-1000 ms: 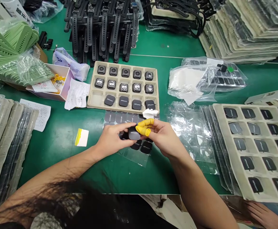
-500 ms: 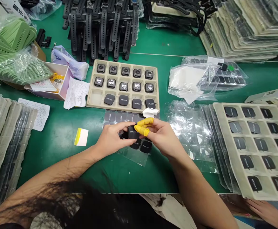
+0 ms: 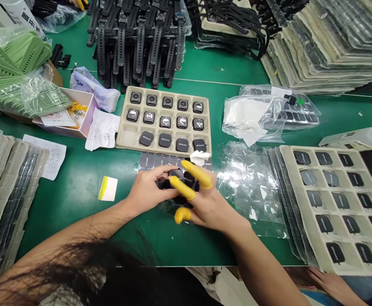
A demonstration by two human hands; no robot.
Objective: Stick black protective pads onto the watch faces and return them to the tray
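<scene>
My left hand (image 3: pixel 149 188) pinches a black square smartwatch body (image 3: pixel 176 173) between thumb and fingers. Over it, my right hand (image 3: pixel 209 205) has yellow finger cots (image 3: pixel 198 175) on thumb and fingertips. Those fingers are spread and partly cover the watch; nothing shows in their grip. Beneath both hands lies a sheet of dark square films (image 3: pixel 147 160), partly hidden. Just beyond is a beige compartment tray (image 3: pixel 130 137) of watch bodies (image 3: pixel 151 100), the front row face up with printed squares. A crumpled white tissue (image 3: pixel 200 157) rests at its front right edge.
Black watch straps (image 3: pixel 140 46) are heaped at the back. Another tray (image 3: pixel 303 212) of watches stands on a stack at right. Green straps (image 3: pixel 29 95) lie over a box at left, near a yellow-edged white pad (image 3: pixel 108 188). Clear plastic sheets (image 3: pixel 252 191) lie right of my hands.
My right hand has opened from its pinch at the watch, and its fingers now spread over it. My left hand keeps hold of the watch. The camera view has shifted slightly.
</scene>
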